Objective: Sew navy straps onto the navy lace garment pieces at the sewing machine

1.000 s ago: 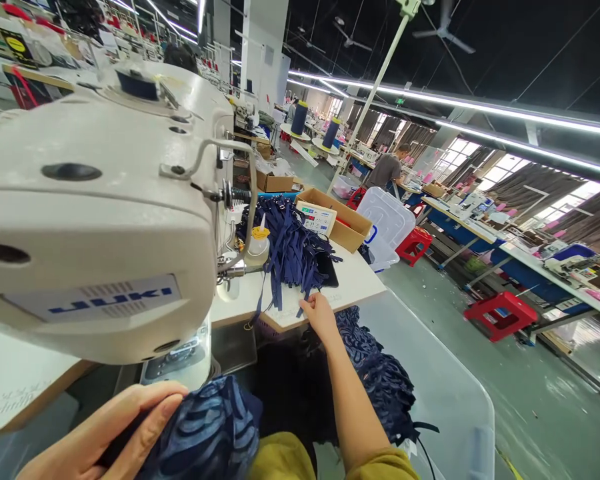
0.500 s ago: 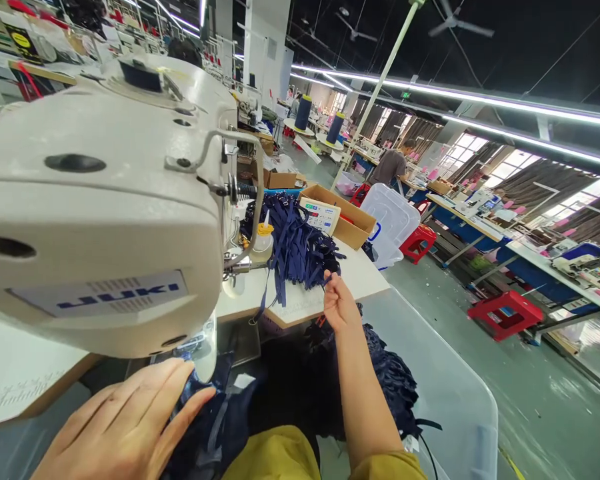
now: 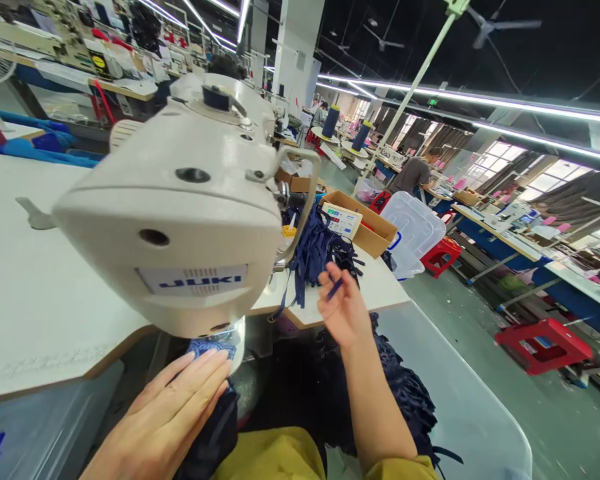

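My left hand (image 3: pixel 173 417) lies flat, fingers stretched out, on dark navy fabric (image 3: pixel 213 427) just below the white JUKI sewing machine head (image 3: pixel 180 220). My right hand (image 3: pixel 344 308) is raised above the table's edge and pinches a short navy strap piece (image 3: pixel 335 288) between its fingers. Just beyond it a heap of navy straps (image 3: pixel 317 253) lies on the white table (image 3: pixel 40 300), beside the machine. More navy lace fabric (image 3: pixel 405 393) hangs below my right forearm.
A cardboard box (image 3: pixel 367 230) with a small control panel (image 3: pixel 341 220) stands behind the straps. A clear plastic bin (image 3: pixel 460 413) sits at my right, another clear bin (image 3: pixel 413 230) farther off. Red stools (image 3: pixel 543 343) and work tables line the aisle, where a person (image 3: pixel 415 175) works.
My right hand took a strap piece from the heap and lifted it off the table toward me. My left hand flattened on the navy fabric. The view swung left.
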`<control>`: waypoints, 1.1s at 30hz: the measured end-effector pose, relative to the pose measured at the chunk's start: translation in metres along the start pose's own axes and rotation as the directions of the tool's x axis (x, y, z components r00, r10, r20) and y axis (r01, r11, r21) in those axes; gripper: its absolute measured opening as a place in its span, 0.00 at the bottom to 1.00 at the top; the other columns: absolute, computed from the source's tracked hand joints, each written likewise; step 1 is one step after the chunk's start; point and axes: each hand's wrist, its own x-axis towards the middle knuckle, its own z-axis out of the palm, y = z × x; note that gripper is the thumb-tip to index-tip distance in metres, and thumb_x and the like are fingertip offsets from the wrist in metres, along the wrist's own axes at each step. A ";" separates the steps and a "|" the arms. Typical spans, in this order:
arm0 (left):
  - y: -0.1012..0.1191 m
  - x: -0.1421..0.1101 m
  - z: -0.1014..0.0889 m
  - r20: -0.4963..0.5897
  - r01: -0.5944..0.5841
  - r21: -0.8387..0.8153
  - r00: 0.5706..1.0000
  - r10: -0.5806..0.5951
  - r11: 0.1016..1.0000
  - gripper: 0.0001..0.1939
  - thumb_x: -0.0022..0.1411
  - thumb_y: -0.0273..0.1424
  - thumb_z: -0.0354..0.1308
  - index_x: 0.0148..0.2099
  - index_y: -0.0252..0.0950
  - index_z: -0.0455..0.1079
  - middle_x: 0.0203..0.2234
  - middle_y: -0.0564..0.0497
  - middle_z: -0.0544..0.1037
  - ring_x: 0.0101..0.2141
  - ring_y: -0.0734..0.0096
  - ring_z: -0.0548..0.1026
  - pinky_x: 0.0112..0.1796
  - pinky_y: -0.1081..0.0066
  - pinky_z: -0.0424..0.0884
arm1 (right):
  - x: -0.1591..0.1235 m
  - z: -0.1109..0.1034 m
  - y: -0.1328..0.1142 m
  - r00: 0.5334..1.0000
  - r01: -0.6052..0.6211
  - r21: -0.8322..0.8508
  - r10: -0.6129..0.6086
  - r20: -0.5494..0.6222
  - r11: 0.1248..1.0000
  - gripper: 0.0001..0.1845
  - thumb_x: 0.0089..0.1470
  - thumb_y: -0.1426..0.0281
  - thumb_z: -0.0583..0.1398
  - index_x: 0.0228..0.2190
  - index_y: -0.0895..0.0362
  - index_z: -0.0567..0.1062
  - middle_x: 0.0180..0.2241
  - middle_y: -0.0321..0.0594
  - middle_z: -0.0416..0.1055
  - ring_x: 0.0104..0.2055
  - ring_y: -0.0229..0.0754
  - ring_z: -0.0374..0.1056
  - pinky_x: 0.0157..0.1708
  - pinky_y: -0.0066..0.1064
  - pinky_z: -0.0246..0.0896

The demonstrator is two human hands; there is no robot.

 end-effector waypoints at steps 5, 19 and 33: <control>0.000 0.003 -0.014 0.072 -0.010 -0.085 0.997 0.016 0.996 0.20 0.68 0.34 0.48 0.60 0.39 0.63 0.53 0.54 0.73 0.57 0.69 0.67 0.58 0.70 0.62 | -0.025 0.022 0.071 0.940 -0.095 -0.484 0.239 0.245 0.870 0.15 0.58 0.57 0.57 0.32 0.57 0.72 0.16 0.26 0.54 0.16 0.29 0.51 0.17 0.21 0.51; -0.009 0.007 -0.017 0.076 -0.042 -0.071 0.996 0.047 0.997 0.15 0.66 0.32 0.52 0.55 0.40 0.67 0.50 0.54 0.76 0.53 0.71 0.71 0.56 0.70 0.66 | -0.021 0.029 0.091 0.910 0.123 -0.764 0.235 0.341 0.634 0.10 0.56 0.68 0.59 0.41 0.53 0.68 0.28 0.30 0.62 0.27 0.33 0.58 0.27 0.26 0.56; -0.004 0.011 -0.018 0.083 -0.168 0.010 0.982 0.167 0.986 0.16 0.64 0.27 0.55 0.55 0.35 0.67 0.49 0.51 0.76 0.52 0.72 0.71 0.60 0.67 0.60 | -0.025 0.035 0.095 0.935 0.079 -0.760 0.218 0.281 0.645 0.09 0.54 0.70 0.59 0.39 0.54 0.68 0.28 0.31 0.63 0.29 0.35 0.60 0.32 0.29 0.57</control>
